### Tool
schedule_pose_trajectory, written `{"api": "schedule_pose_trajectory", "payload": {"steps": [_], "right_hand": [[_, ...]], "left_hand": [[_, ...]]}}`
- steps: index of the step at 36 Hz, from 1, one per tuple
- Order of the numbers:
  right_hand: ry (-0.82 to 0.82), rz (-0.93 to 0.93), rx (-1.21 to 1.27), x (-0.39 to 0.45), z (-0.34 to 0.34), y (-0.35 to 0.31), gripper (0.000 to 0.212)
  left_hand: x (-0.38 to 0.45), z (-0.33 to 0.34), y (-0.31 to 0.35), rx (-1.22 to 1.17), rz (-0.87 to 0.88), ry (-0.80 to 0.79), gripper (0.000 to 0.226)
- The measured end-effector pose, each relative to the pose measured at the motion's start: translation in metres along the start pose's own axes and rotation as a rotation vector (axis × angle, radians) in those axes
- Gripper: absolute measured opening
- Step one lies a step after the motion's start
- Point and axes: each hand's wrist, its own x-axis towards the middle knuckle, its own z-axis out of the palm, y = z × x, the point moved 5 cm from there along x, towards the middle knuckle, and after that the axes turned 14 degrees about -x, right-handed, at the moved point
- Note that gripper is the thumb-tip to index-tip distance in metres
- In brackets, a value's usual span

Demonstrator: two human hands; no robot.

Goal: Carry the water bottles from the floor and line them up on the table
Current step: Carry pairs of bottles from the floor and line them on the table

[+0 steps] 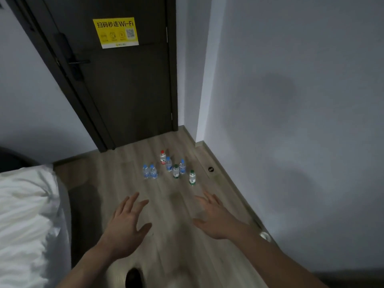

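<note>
Several small water bottles stand upright on the wooden floor in front of a dark door. Two blue-capped bottles (149, 172) stand side by side at the left. A red-capped bottle (163, 157) is farthest back. Two more blue-capped ones (169, 164) (182, 166) and two green-capped ones (176, 171) (192, 177) stand to the right. My left hand (126, 222) and my right hand (216, 217) are stretched out above the floor, short of the bottles, fingers spread and holding nothing. No table is in view.
A bed with white bedding (27, 221) fills the left side. The dark door (116, 84) with a yellow Wi-Fi sign is closed. A white wall (291, 121) runs along the right. A black round floor fitting (211, 169) lies near the baseboard. A dark shoe tip (134, 277) shows below.
</note>
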Motion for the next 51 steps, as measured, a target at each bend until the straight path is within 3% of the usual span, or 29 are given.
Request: {"api": "schedule_pose_trajectory", "payload": {"steps": [14, 24, 40, 51], "right_hand": [[0.038, 0.252, 0.151, 0.158, -0.023, -0.029, 0.078], [0.013, 0.381, 0.182, 0.264, -0.052, 0.035, 0.077], [-0.171, 0.449, 0.100, 0.461, -0.081, 0.128, 0.078], [-0.212, 0.600, 0.230, 0.592, -0.002, 0.190, 0.072]], "left_hand": [[0.220, -0.067, -0.050, 0.179, 0.227, -0.242, 0.070], [0.390, -0.058, -0.029, 0.304, 0.266, -0.344, 0.076], [0.610, 0.002, -0.041, 0.353, 0.151, -0.488, 0.073], [0.746, 0.118, -0.098, 0.378, 0.189, -0.652, 0.058]]}}
